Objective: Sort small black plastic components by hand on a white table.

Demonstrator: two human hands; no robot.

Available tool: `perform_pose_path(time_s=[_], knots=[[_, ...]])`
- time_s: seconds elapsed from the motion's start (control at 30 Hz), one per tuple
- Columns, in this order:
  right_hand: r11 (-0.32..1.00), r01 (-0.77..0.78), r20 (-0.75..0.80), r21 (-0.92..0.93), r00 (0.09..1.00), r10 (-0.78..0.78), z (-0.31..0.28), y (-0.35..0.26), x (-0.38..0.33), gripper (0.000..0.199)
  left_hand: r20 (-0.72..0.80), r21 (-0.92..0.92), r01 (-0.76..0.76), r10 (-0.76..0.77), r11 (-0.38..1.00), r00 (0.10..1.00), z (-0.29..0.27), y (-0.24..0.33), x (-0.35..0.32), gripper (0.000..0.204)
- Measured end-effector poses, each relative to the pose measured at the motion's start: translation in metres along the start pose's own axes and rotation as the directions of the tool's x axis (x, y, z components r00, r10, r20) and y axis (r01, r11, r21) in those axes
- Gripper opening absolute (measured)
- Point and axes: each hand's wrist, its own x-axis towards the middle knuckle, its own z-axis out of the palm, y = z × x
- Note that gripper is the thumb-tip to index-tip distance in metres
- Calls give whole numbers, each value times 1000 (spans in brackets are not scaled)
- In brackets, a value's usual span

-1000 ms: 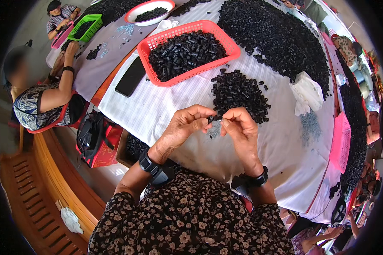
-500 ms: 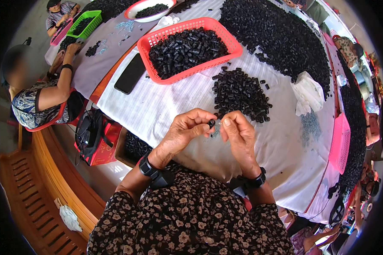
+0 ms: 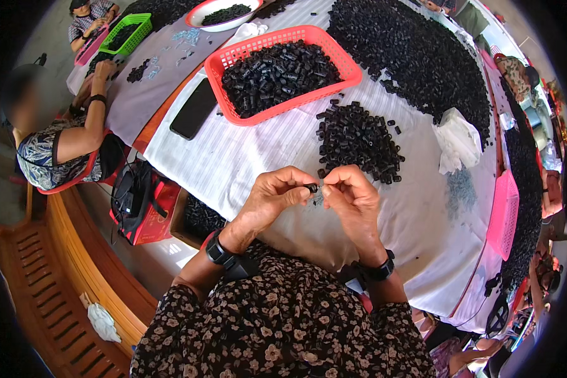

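Between the thumb and fingertips of my left hand point(image 3: 268, 196) is a small black tubular plastic piece point(image 3: 312, 188). My right hand point(image 3: 354, 196) is pinched closed against the end of that piece; whatever its fingertips grip is too tiny to make out. Just beyond both hands lies a loose pile of similar black pieces point(image 3: 360, 142) on the white cloth point(image 3: 258, 151). Farther off, a coral-red plastic basket point(image 3: 296, 104) is filled with more of them. To the right, small pale-blue bits point(image 3: 462, 189) are scattered on the cloth.
A black phone point(image 3: 193, 110) lies left of the basket. Crumpled white plastic point(image 3: 457, 140) sits near a large black heap point(image 3: 409, 57). A pink basket point(image 3: 503, 214) stands at the right edge. At left, a co-worker point(image 3: 85, 142) sits by a wooden bench point(image 3: 50, 302).
My right fingertips have come in to meet the black piece, closing the small gap. The piece has turned in my left fingers, so its side shows more.
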Motion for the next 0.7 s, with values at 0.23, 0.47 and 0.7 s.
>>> perform_pose_path(time_s=[0.23, 0.47, 0.7], knots=[[993, 8, 13, -115, 1000, -6, -1, 1, -3, 16, -21, 86, -9, 11, 996, 1000, 1, 1, -3, 17], [947, 120, 115, -299, 989, -89, -2, -2, -4, 17, -17, 196, -87, 92, 977, 996, 4, 3, -7, 15], [988, -72, 31, -139, 997, 77, 5, -5, -6, 11, 5, 131, -71, 71, 989, 997, 1, 0, -9, 15]])
